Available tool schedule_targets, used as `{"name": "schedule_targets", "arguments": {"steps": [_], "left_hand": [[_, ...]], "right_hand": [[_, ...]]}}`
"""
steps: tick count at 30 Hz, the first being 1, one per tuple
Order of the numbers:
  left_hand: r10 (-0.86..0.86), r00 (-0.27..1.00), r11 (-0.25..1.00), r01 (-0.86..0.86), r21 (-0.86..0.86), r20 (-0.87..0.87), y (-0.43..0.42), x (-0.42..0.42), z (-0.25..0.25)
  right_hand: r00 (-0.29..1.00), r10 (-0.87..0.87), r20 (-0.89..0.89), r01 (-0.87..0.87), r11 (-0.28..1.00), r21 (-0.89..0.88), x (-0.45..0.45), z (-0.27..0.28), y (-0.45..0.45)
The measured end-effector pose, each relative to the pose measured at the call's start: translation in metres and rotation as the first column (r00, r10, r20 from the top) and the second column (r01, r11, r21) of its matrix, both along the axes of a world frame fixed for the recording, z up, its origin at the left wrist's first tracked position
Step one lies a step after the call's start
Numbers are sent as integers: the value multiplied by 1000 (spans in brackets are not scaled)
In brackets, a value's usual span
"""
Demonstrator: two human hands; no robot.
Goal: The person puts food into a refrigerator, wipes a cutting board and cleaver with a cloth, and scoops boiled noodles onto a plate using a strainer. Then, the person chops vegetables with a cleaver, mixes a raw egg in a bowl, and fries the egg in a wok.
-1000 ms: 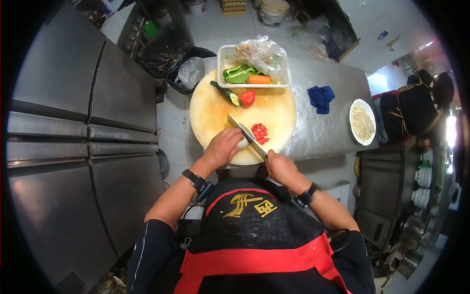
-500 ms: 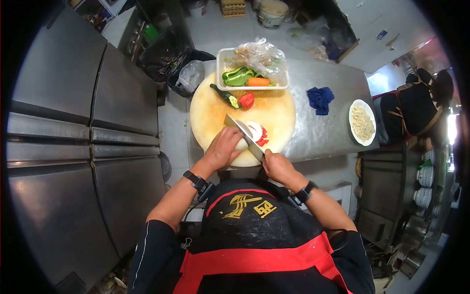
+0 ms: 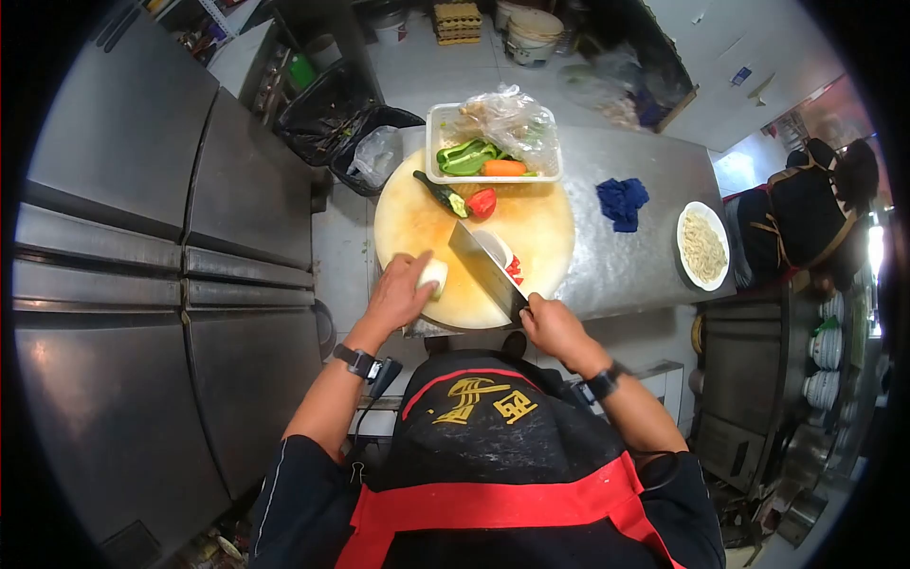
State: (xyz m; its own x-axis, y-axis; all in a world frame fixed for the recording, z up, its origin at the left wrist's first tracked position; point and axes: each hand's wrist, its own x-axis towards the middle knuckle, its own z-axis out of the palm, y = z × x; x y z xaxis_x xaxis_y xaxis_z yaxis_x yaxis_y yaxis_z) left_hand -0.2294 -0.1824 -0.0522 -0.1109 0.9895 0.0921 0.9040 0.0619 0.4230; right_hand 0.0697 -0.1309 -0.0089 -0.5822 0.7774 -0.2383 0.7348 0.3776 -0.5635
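Note:
My left hand (image 3: 403,289) is closed around a pale onion piece (image 3: 433,279) at the left front of the round cutting board (image 3: 403,228). In my right hand (image 3: 557,330) is the handle of a cleaver (image 3: 485,270), its broad blade slanting across the board. White onion slices (image 3: 494,248) lie against the blade's far side, partly hidden by it. Beside them are small chopped red pieces (image 3: 515,269). Farther back on the board lie a dark green cucumber piece (image 3: 440,193) and a red pepper piece (image 3: 482,203).
A white basket (image 3: 431,156) at the board's back holds green pepper (image 3: 469,157), carrot (image 3: 504,168) and a plastic bag (image 3: 507,119). On the steel table (image 3: 588,266) are a dark blue cloth (image 3: 623,203) and an oval dish (image 3: 703,282) of pale strips. Another person (image 3: 806,213) stands at right.
My left hand has moved left with the onion piece, away from the blade. The cleaver now stands between that piece and the slices. The view has shifted slightly.

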Motion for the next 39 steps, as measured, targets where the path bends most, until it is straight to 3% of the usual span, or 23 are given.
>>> {"name": "schedule_targets", "arguments": {"steps": [2,3,5,9,11,12,14,17,20,26,33,35,37,39], "left_hand": [[-229,949,967,248,-63,217,-2,-8,0],[-226,949,967,246,-65,221,-4,1,-3],[66,949,988,-19,-152,308,-1,27,-8],[209,932,959,-136,-247,296,2,45,6],[-140,968,978,103,182,208,-1,36,1],[-141,968,978,103,183,209,2,32,1],[-388,908,913,356,199,158,12,24,-1],[-425,888,901,395,180,178,16,20,6],[-411,894,910,390,140,180,15,20,5],[-411,886,908,376,183,215,15,21,5],[-360,917,931,339,139,172,13,34,8],[-310,945,929,280,242,99,13,38,-3],[-302,948,933,273,233,102,13,31,-12],[-69,997,968,58,243,38,25,6,-23]], "right_hand": [[1000,11,-8,-11,1000,2,-5,-2,-3],[1000,22,-13,-22,1000,0,-7,-4,-8],[999,53,-2,-53,998,24,-14,-13,-15],[997,75,19,-76,997,28,-16,-22,-20],[997,61,41,-61,998,5,-17,-19,-18],[997,60,42,-61,998,5,-17,-18,-18],[998,68,10,-68,997,31,-17,-17,-17],[994,90,63,-92,995,36,-20,15,-11],[994,94,64,-95,995,26,-22,44,-12],[992,108,67,-109,994,13,-27,-21,-17],[998,57,-32,-59,997,-57,-17,-13,0],[998,3,-58,-7,998,-69,-9,-4,1],[997,-32,-71,28,998,-59,4,8,-3],[999,17,-36,-11,988,154,19,27,-3]]}}
